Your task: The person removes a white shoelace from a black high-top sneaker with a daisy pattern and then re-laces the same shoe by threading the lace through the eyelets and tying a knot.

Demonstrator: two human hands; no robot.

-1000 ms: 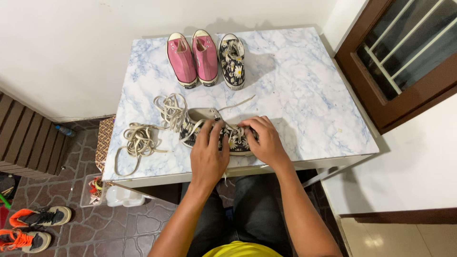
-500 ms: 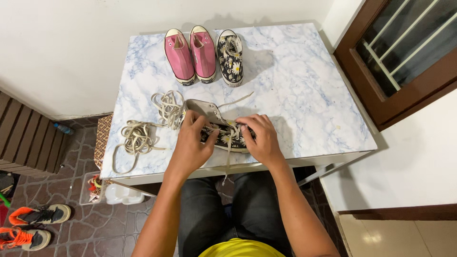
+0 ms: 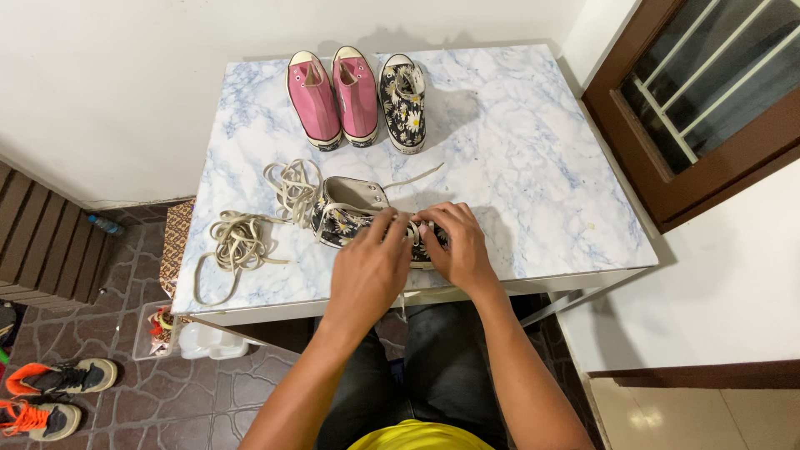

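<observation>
Left hand (image 3: 372, 271) and right hand (image 3: 457, 244): both pinching cream lace on daisy-print shoe (image 3: 343, 218), lying sideways on marble counter (image 3: 533, 167). Loose laces (image 3: 237, 237) beside; pink pair (image 3: 332, 96) behind.

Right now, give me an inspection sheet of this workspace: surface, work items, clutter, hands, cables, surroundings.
Surface: marble-pattern table, against a white wall.
Work items: black daisy-print sneaker lying at the near edge, cream lace partly threaded.
Clutter: two loose lace bundles, pink sneaker pair, second daisy sneaker at the far edge.
Hands: left hand and right hand both on the sneaker's laces; grip hidden.
Cables: nothing seen.
Surroundings: orange-and-black shoes on tiled floor, brown-framed window on the right.
</observation>
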